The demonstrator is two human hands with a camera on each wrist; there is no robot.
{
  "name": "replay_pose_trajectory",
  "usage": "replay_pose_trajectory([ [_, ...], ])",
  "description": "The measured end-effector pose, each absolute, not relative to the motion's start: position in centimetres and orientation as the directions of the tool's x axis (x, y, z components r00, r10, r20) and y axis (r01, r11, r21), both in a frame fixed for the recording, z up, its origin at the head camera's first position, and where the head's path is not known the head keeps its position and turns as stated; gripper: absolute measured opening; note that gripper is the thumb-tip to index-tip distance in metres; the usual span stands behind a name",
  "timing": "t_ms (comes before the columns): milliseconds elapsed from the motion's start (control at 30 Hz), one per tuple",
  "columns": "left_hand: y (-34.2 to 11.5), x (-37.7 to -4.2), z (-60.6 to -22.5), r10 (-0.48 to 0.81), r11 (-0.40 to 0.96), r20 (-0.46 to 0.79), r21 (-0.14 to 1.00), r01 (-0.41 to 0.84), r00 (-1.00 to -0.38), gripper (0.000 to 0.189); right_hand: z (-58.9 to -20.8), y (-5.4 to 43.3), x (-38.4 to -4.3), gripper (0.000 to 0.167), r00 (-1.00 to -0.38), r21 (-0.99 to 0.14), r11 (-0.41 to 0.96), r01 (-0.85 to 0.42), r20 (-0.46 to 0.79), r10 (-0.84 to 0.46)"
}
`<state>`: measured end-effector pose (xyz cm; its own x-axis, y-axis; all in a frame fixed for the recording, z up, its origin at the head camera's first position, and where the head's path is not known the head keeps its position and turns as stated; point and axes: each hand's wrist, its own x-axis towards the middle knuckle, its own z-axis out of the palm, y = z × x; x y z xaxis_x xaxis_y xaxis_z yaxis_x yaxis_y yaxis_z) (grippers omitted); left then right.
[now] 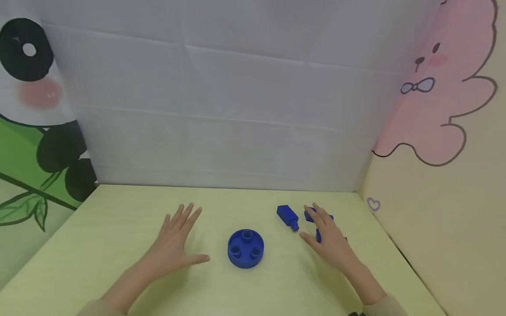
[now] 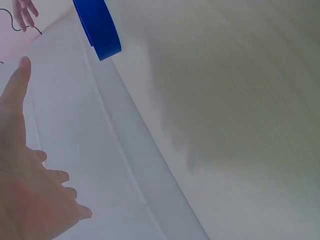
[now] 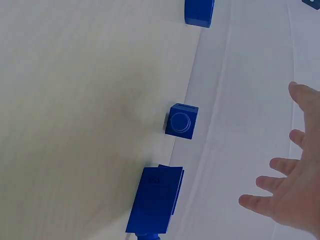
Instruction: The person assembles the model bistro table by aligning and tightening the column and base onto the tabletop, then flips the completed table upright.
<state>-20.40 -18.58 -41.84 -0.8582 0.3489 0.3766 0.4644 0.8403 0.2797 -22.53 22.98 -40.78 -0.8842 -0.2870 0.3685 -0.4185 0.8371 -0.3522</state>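
A round blue disc point(image 1: 245, 249) with three raised round sockets lies on the table between the two hands. To its left, my left hand point(image 1: 174, 245) hovers with fingers spread and thumb pointing toward the disc, touching nothing. My right hand point(image 1: 331, 240) is held over the right side, its fingers extended. Left of that hand lies a blue block with a round peg point(image 1: 287, 215). Two more blue blocks are partly hidden behind the right hand. The right wrist view shows one block's round end point(image 3: 181, 122) and a larger flat-sided block point(image 3: 156, 199) with a peg.
The pale yellow table point(image 1: 118, 219) meets a white cloth backdrop point(image 1: 221, 109) at its far edge. A panda-printed panel point(image 1: 39, 131) stands at the left, and a panel with a pink bear point(image 1: 446, 101) at the right.
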Motion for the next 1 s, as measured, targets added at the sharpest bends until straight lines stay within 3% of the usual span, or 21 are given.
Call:
replay_pose_trajectory([
  [200, -16.5, -22.5, -42.0, 0.398, 0.755, 0.342, 0.405, 0.516, -0.851, 0.124, -40.3, 21.4, -25.9, 0.076, -0.923, -0.517, 0.772, -0.369, 0.3, -0.241],
  [633, -12.6, -25.8, -44.0, 0.546, 0.566, 0.148, 0.66, 0.493, -0.825, 0.13, -42.9, 19.6, -32.3, 0.074, -0.957, -0.618, 0.73, -0.291, 0.207, -0.205],
  [867, -11.7, -26.9, -45.3, 0.625, 0.528, 0.045, 0.711, 0.464, -0.78, 0.13, -44.4, 19.2, -34.7, 0.069, -0.987, -0.649, 0.744, -0.158, 0.087, -0.134],
  [1000, -11.5, -27.4, -45.7, 0.64, 0.543, 0.005, 0.704, 0.457, -0.768, 0.119, -44.6, 19.2, -35.4, 0.064, -0.996, -0.657, 0.75, -0.077, 0.02, -0.085],
])
